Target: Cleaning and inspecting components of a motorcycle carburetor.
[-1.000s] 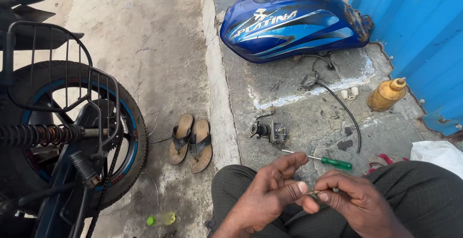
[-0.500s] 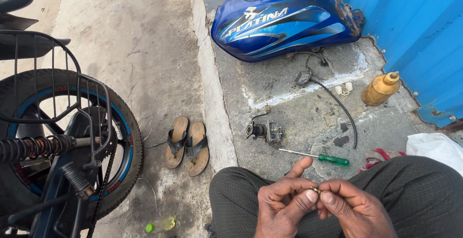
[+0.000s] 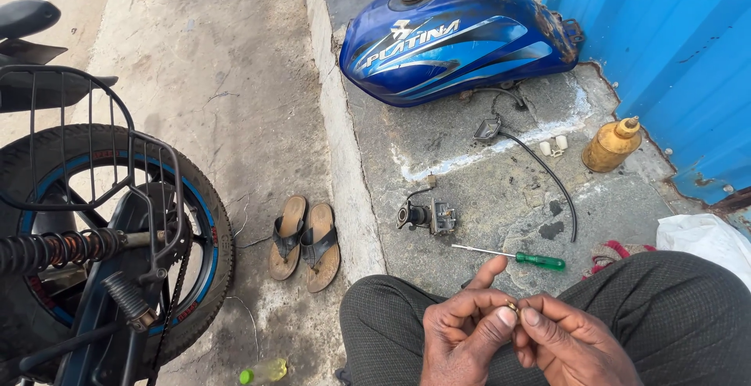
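Position: one camera worn on the person's head, above their lap.
Direction: looks steeply down and forward over the knees to the concrete ground [image 3: 235,81].
Nearness: the left hand [image 3: 461,339] and right hand [image 3: 575,347] sit close at the bottom edge; the blue fuel tank [image 3: 461,38] lies farthest, near the top.
Shared scene: a single view, so nothing overlaps.

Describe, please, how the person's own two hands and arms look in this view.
Both hands are bare: no gloves, rings or watch show on the left hand or the right hand. No sleeve reaches the visible wrists. The nails are short. The forearms fall outside the frame.
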